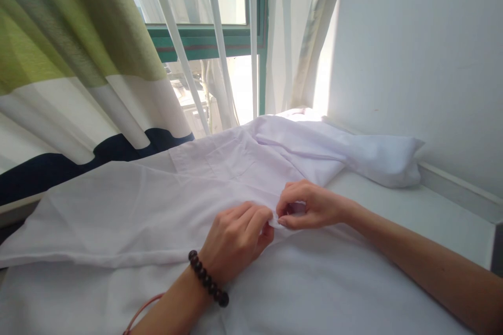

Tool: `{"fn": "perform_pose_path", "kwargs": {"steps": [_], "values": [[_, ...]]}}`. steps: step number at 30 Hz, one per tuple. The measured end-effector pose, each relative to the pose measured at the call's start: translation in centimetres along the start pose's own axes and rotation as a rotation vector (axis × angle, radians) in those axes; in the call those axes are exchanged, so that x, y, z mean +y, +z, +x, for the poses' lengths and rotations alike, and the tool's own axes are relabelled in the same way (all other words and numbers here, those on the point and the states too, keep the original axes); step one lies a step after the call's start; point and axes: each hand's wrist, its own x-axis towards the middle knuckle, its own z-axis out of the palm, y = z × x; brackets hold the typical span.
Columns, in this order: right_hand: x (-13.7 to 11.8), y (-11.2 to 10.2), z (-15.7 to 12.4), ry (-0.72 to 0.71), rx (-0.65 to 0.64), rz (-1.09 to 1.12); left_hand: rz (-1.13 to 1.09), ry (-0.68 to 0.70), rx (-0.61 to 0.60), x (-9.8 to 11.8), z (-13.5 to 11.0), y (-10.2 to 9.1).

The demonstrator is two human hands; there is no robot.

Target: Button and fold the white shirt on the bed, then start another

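Observation:
A white long-sleeved garment (129, 204), which looks like a coat or shirt, lies spread over a white surface. One sleeve (377, 157) stretches to the right, toward the wall. My left hand (243, 230), with a dark bead bracelet (208, 278) on its wrist, pinches the garment's edge near the middle. Close beside it, my right hand (302, 207) is closed in a pinch on the same edge, thumb and fingertips almost touching the left fingers. Whether a button sits between the fingertips is too small to make out.
A white ledge (440, 214) runs along the right wall (416, 63). Behind the garment is a window with a green frame (204, 44) and white bars (220, 26). A green, white and navy curtain (78, 63) hangs at the left, down to the garment's far edge.

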Motion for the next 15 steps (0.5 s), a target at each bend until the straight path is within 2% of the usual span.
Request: {"fn": "perform_pose_path", "kwargs": {"steps": [9,15], "values": [[-0.09,0.15,-0.08,-0.036,0.038,-0.029,-0.055,-0.069,-0.02,-0.16,-0.27,0.32],[0.38,0.37,-0.01,0.118,-0.014,0.14,-0.017,-0.175,0.01,-0.3,-0.32,0.2]]}}
